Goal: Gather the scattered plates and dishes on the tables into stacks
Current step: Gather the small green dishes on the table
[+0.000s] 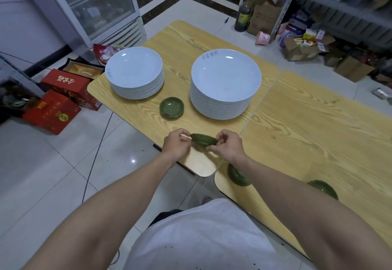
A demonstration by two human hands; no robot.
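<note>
Both hands sit low-centre in view, meeting over the table edge. The left hand (177, 143) pinches the left rim of a small green dish (204, 140), thumb and fingers curled onto it. The right hand (228, 145) pinches the right rim the same way, fingers curled. The dish is off the surface and tilted, over the near edge of the left table (180, 42), close to the seam with the right table (318, 125). Cannot tell if it is one dish or a few nested. Directions below are from the held dish. The green dish stack (171, 107) is near, between 10 and 11 o'clock, on the left table. The left plate stack (135, 72), white, lies on the same bearing but further out, by the table's left edge. The right plate stack (226, 82), white and taller, is at 1 o'clock, near the seam. The three stacks stand apart, none touching. On the right table, a second green dish (235, 177) sits between 4 and 5 o'clock at the near corner, partly hidden by the right forearm. A third green dish (320, 185) is at 4 o'clock, further out, also partly behind the forearm. On the floor are red boxes (57, 108) at 9 o'clock and a glass-door fridge (95, 4) at 11 o'clock. A dark bottle (244, 14) stands at 1 o'clock beyond the table, just beside cardboard boxes (263, 14).
</note>
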